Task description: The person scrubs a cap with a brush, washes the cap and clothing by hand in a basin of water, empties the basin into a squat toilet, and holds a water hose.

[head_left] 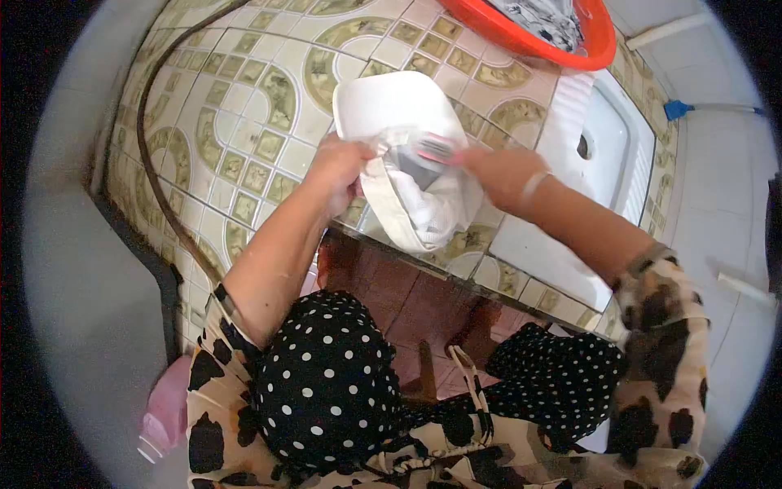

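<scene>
A white baseball cap [397, 102] lies on the tiled ledge, its brim pointing away from me and its hollow inside facing up. My left hand [340, 167] grips the cap's edge on the left side, close to the brim. In my right hand [503, 175] is a small scrub brush [438, 150] with a pink edge, its head over the inside of the cap near the brim. Motion blurs the brush and my right fingers, and whether the bristles touch the fabric is hard to see.
A red basin [599, 50] with wet cloth inside stands at the far right. The white squat toilet [607, 163] is set in the floor to the right. A brown hose [145, 122] runs along the left. A pink bottle [169, 403] lies lower left. A blue-headed brush [676, 109] is near the right wall.
</scene>
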A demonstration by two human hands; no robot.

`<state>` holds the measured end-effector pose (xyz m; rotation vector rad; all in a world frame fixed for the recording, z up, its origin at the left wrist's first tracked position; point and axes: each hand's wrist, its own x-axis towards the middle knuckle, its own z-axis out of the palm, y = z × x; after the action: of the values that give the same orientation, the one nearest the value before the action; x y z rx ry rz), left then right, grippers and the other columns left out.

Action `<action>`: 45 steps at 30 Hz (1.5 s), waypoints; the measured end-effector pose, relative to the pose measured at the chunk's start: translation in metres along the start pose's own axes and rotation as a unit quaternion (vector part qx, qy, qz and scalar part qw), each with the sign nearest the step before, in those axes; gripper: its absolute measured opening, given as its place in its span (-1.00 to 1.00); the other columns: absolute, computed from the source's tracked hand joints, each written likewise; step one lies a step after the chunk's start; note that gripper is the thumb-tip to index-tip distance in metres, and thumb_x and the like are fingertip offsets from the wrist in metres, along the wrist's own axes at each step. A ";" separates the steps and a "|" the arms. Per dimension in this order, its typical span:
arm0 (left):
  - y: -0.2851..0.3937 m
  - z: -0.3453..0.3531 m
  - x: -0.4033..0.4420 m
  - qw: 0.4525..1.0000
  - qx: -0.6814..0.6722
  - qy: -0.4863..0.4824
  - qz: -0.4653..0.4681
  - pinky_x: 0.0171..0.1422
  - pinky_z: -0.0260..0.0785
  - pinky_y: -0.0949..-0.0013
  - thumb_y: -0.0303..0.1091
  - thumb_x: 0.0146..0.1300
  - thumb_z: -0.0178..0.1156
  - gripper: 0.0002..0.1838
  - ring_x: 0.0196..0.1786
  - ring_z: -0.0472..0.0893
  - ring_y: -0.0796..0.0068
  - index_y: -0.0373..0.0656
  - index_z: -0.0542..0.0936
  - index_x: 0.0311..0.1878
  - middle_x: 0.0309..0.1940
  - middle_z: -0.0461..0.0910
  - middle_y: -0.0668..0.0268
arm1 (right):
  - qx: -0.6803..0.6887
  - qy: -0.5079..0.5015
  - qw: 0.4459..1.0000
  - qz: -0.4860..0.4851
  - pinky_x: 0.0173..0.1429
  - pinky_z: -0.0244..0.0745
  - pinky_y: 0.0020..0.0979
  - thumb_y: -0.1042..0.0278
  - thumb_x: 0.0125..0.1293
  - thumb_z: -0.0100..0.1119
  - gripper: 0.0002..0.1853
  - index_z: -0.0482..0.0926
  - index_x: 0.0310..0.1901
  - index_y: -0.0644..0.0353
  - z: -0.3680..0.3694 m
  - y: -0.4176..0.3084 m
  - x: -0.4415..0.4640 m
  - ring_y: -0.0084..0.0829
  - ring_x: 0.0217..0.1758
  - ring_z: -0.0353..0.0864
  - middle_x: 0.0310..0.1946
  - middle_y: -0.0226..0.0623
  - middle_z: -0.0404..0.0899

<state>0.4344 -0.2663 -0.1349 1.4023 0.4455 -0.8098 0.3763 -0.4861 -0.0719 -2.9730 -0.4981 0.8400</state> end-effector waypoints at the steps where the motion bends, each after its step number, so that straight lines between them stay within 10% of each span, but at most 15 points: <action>1: -0.003 -0.002 0.001 0.999 -0.037 -0.007 0.018 -0.74 0.27 0.42 -0.55 -0.06 0.02 -0.80 -0.67 0.47 0.44 -0.40 0.42 -0.30 -0.58 0.47 0.19 | -0.017 -0.028 0.999 -0.040 -0.38 0.40 -0.16 0.44 0.10 -0.17 -0.78 0.28 -0.17 0.19 -0.002 0.010 -0.013 -0.07 -0.41 0.52 -0.48 -0.07 0.51; 5: 0.012 0.003 0.000 0.995 0.056 -0.084 -0.027 -0.52 0.43 0.33 -0.58 -0.09 0.03 -0.72 -0.54 0.52 0.35 -0.43 0.40 -0.22 -0.51 0.48 0.15 | -0.037 -0.108 0.992 0.057 -0.42 0.40 -0.15 0.43 0.12 -0.19 -0.83 0.27 -0.23 0.20 0.008 0.020 -0.026 -0.07 -0.45 0.52 -0.53 -0.07 0.51; 7: 0.012 0.015 -0.002 0.996 0.057 -0.069 0.000 -0.67 0.26 0.40 -0.57 -0.09 0.01 -0.82 -0.68 0.43 0.44 -0.38 0.41 -0.34 -0.63 0.44 0.21 | 0.039 0.060 0.997 0.012 -0.44 0.39 -0.16 0.42 0.13 -0.20 -0.84 0.28 -0.24 0.20 0.012 0.006 -0.003 -0.08 -0.48 0.52 -0.56 -0.09 0.50; 13: -0.001 0.000 -0.001 1.000 -0.012 -0.008 0.020 -0.82 0.09 0.46 -0.55 -0.10 0.02 -0.90 -0.80 0.33 0.52 -0.33 0.42 -0.44 -0.72 0.40 0.25 | 0.004 0.119 0.990 -0.081 -0.44 0.39 -0.17 0.42 0.14 -0.22 -0.82 0.27 -0.21 0.21 0.012 0.010 0.020 -0.11 -0.47 0.53 -0.56 -0.09 0.50; 16: -0.001 -0.001 0.004 1.000 -0.010 -0.004 0.029 -0.82 0.09 0.45 -0.55 -0.09 0.02 -0.89 -0.79 0.35 0.51 -0.33 0.42 -0.42 -0.69 0.41 0.24 | -0.063 -0.110 0.992 0.027 -0.41 0.40 -0.19 0.43 0.14 -0.21 -0.79 0.30 -0.16 0.20 -0.005 0.021 -0.018 -0.14 -0.43 0.53 -0.52 -0.10 0.51; 22: 0.007 0.005 0.010 0.996 0.082 -0.034 0.023 -0.80 0.10 0.47 -0.53 -0.07 0.02 -0.85 -0.77 0.35 0.52 -0.32 0.44 -0.36 -0.66 0.42 0.23 | 0.000 0.049 0.999 0.010 -0.41 0.39 -0.19 0.41 0.14 -0.18 -0.77 0.29 -0.15 0.21 0.007 -0.013 0.029 -0.16 -0.43 0.54 -0.51 -0.13 0.52; 29: 0.005 -0.003 -0.002 0.998 0.044 -0.033 0.012 -0.63 0.38 0.39 -0.53 -0.03 0.02 -0.70 -0.60 0.50 0.43 -0.36 0.38 -0.15 -0.51 0.49 0.21 | -0.051 -0.089 0.994 0.032 -0.39 0.38 -0.17 0.38 0.15 -0.17 -0.80 0.34 -0.18 0.13 0.004 0.029 -0.025 -0.11 -0.42 0.53 -0.49 -0.10 0.52; 36: 0.011 0.011 -0.006 0.989 0.145 -0.030 0.002 -0.83 0.11 0.47 -0.53 -0.07 0.02 -0.86 -0.81 0.35 0.54 -0.33 0.46 -0.37 -0.71 0.43 0.27 | 0.059 0.125 0.990 0.042 -0.36 0.40 -0.15 0.36 0.17 -0.23 -0.81 0.35 -0.20 0.14 0.007 -0.021 0.051 -0.06 -0.43 0.52 -0.48 -0.04 0.51; 38: -0.005 -0.006 -0.005 0.999 0.020 -0.031 -0.012 -0.49 0.42 0.35 -0.48 -0.01 0.05 -0.67 -0.49 0.52 0.37 -0.37 0.38 -0.12 -0.41 0.49 0.18 | 0.081 0.102 0.991 0.019 -0.35 0.39 -0.13 0.31 0.20 -0.25 -0.80 0.36 -0.20 0.12 0.001 -0.029 0.050 -0.06 -0.42 0.52 -0.47 -0.03 0.51; 45: 0.006 0.012 -0.017 0.997 0.032 -0.062 0.041 -0.32 0.45 0.27 -0.50 -0.02 0.09 -0.64 -0.37 0.53 0.31 -0.37 0.37 -0.10 -0.35 0.51 0.16 | -0.026 -0.001 0.998 0.064 -0.50 0.33 -0.19 0.20 0.23 -0.15 -0.82 0.34 -0.28 0.10 0.016 0.041 -0.061 -0.13 -0.53 0.49 -0.60 -0.19 0.48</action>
<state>0.4249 -0.2740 -0.1172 1.4114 0.2669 -0.8447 0.3308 -0.5445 -0.0587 -3.0804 -0.3378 0.8509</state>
